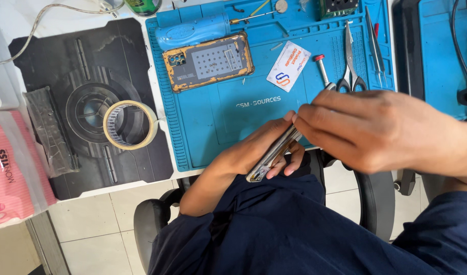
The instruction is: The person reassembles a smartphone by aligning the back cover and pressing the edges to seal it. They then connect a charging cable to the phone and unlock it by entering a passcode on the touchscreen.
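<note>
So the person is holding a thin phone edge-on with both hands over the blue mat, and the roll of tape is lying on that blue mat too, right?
Not quite. The roll of tape lies on the dark mat left of the blue mat, not on it; the head view shows this. The rest holds: the left hand and the right hand hold the thin phone edge-on at the blue mat's near edge.

I see a matt blue rubbery mat point(218, 117), glossy metal scissors point(351, 61), a scuffed orange-edged phone case point(209, 62) and a papery tape roll point(129, 125).
</note>
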